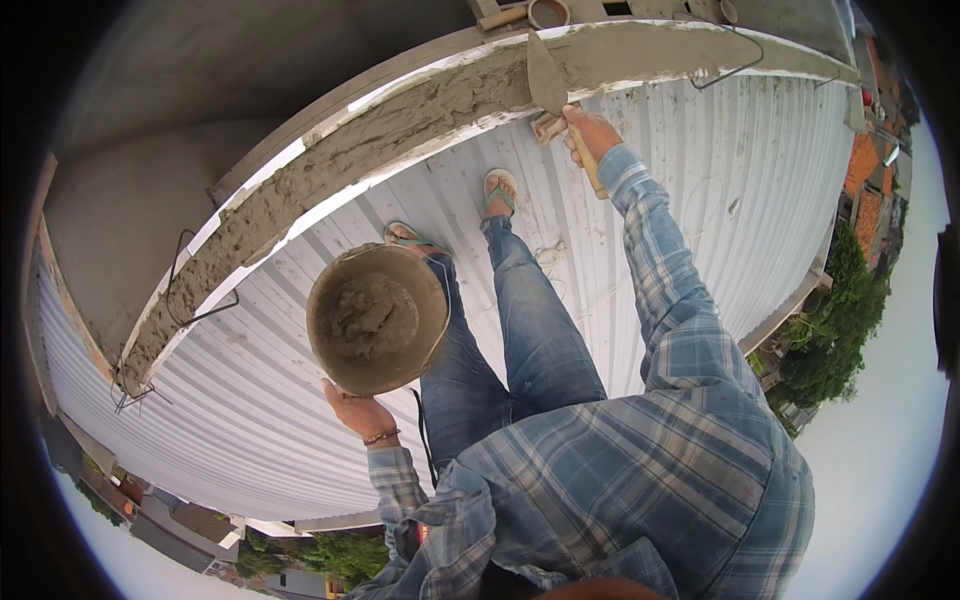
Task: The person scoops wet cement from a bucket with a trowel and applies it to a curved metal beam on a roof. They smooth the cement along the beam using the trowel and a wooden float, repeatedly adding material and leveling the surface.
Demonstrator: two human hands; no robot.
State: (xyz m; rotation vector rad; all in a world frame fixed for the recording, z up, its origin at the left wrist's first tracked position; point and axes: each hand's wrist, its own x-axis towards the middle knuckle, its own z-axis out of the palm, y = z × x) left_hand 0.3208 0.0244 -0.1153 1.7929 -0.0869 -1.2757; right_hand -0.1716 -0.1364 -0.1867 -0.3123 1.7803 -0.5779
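Observation:
My left hand (362,412) supports a round, mud-coated bucket (436,330) from its near underside; some of the fingers are hidden beneath it. Wet grey mortar (372,318) lies inside. Out to the right, my right hand (592,137) is closed round the wooden handle of a trowel (546,76). The trowel's pointed blade rests against the top of a long concrete beam (400,122). Rough mortar covers the beam left of the blade, while the stretch to the right looks smoother. A small brownish piece (547,127) shows beside my right hand.
I stand in sandals on a ribbed metal roof (480,285). Bent wire clamps (735,68) straddle the beam, another (183,290) at its left. Bare rebar ends (132,398) stick out at the left end. Beyond the beam lies a grey concrete recess (130,200). Trees (835,320) stand past the right edge.

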